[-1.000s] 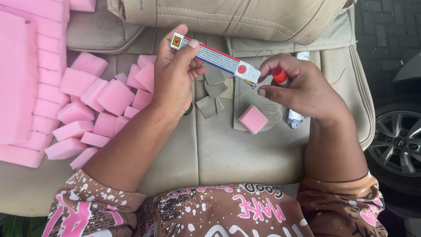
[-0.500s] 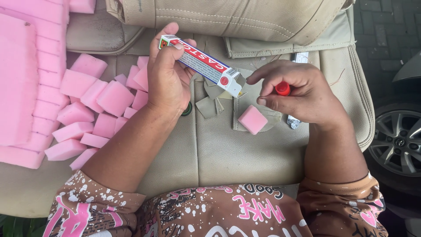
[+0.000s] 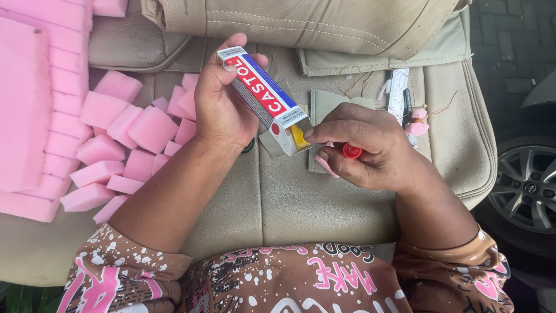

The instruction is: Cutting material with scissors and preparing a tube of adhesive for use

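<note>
A long white cardboard glue box with red and blue panels [image 3: 262, 98] sits slanted in the left hand [image 3: 223, 107], whose fingers are wrapped tight around its upper half. Its lower end is open, and a yellow tube end [image 3: 299, 137] peeks out; the rest of the tube is hidden inside. The right hand [image 3: 362, 148] is curled just beside that opening, pinching a small red round cap [image 3: 351, 151], with a pink sliver [image 3: 326, 165] partly covered beneath its fingers. Both hover over a beige leather car seat [image 3: 301, 203]. Pink foam cubes [image 3: 136, 136] lie heaped to the left; a large pink foam slab [image 3: 26, 104] is cut off by the edge
</note>
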